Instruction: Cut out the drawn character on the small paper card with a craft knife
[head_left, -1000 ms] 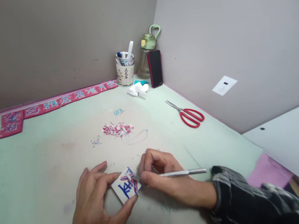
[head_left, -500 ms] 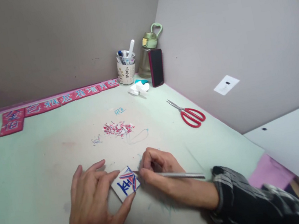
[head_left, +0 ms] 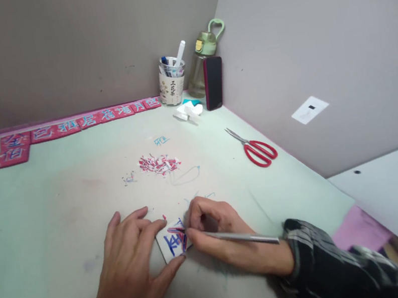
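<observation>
- Hands at a green mat (head_left: 64,232): our left hand (head_left: 134,261) pinches a small card (head_left: 174,242) flat between thumb and fingers.
- Our right hand (head_left: 216,232) grips a knife (head_left: 242,237), its tip on the card.
- Scraps (head_left: 159,164) and scissors (head_left: 256,148) lie beyond.

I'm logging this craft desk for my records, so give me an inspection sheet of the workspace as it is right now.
Surface: pale green mat, smudged and pen-marked.
Job's things: small white tile with blue and red markings; thin metal craft knife, tip at the tile.
Clutter: red and white shavings, red scissors, crumpled paper, row of pink tiles, pen cup, green bottle, phone.
Grippers: left hand steadies the tile; right hand grips the knife.
Cables: nothing seen.
Surroundings: grey corner walls, white wall plate.
</observation>
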The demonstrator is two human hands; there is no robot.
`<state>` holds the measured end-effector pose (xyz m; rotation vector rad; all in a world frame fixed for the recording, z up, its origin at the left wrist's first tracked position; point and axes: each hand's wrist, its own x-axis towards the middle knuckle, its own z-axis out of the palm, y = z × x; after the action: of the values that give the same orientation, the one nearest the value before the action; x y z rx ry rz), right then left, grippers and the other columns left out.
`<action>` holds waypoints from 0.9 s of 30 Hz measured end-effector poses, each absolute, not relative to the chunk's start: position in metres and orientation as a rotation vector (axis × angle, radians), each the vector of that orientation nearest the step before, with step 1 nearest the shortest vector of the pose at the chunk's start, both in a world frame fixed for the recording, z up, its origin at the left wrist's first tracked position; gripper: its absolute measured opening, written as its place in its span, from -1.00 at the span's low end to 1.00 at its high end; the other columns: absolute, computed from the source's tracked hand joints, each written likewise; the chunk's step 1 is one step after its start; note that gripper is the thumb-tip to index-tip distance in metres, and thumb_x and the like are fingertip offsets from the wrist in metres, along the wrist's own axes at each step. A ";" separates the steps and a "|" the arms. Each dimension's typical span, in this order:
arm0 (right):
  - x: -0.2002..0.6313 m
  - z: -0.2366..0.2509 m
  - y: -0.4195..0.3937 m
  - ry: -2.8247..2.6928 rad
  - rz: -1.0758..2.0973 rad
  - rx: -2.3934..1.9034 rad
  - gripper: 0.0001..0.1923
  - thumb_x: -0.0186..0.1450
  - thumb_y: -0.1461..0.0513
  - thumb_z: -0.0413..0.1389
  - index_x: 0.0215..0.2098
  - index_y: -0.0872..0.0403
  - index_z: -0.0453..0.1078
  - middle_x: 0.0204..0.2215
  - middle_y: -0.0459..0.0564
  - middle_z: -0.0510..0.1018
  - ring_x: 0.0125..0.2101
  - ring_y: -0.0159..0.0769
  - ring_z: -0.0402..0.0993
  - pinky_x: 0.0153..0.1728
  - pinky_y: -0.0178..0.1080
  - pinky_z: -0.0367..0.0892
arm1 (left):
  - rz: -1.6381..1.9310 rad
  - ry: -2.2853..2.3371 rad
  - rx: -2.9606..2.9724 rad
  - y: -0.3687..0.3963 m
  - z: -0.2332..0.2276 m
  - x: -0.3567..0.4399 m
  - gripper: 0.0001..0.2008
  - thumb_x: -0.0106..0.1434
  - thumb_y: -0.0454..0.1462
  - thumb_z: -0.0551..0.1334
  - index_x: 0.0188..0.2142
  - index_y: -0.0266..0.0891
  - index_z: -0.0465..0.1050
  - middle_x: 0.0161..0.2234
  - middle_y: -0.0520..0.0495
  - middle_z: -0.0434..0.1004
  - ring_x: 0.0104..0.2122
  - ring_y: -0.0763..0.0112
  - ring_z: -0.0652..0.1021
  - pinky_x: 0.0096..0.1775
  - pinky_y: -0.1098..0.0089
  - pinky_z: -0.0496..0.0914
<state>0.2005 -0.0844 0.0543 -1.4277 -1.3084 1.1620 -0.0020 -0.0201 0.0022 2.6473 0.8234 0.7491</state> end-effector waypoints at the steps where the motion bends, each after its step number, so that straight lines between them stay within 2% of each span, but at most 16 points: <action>1: 0.201 0.053 -0.085 -1.334 1.171 -1.435 -0.77 0.29 0.22 0.15 -0.45 0.02 0.19 -0.48 -0.15 0.36 -0.47 -0.38 0.19 -0.45 -0.28 0.13 | 0.737 0.816 2.640 -0.020 0.002 -0.002 -0.62 0.30 -0.08 0.31 0.01 -0.18 0.32 -0.12 -0.14 0.45 0.14 -0.02 0.39 0.26 -0.21 0.08; 8: 0.200 0.048 -0.085 -1.433 1.109 -1.495 -0.74 0.32 0.18 0.14 -0.46 0.02 0.17 -0.48 -0.13 0.38 -0.46 -0.37 0.23 -0.43 -0.28 0.12 | 0.734 0.833 2.589 -0.021 0.002 -0.002 -0.66 0.31 -0.05 0.29 -0.04 -0.14 0.32 -0.13 -0.11 0.47 0.15 -0.02 0.39 0.27 -0.16 0.05; 27: 0.199 0.051 -0.083 -1.484 1.060 -1.549 -0.78 0.28 0.28 0.12 -0.47 0.02 0.17 -0.50 -0.15 0.36 -0.47 -0.38 0.22 -0.42 -0.29 0.13 | 0.737 0.836 2.587 -0.022 0.002 -0.001 -0.69 0.33 -0.06 0.27 -0.04 -0.13 0.33 -0.14 -0.12 0.48 0.16 0.00 0.39 0.27 -0.21 0.09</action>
<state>0.1993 -0.0833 0.0510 -1.5491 -1.4838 1.0602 -0.0014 -0.0222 0.0021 2.5869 0.8363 0.7367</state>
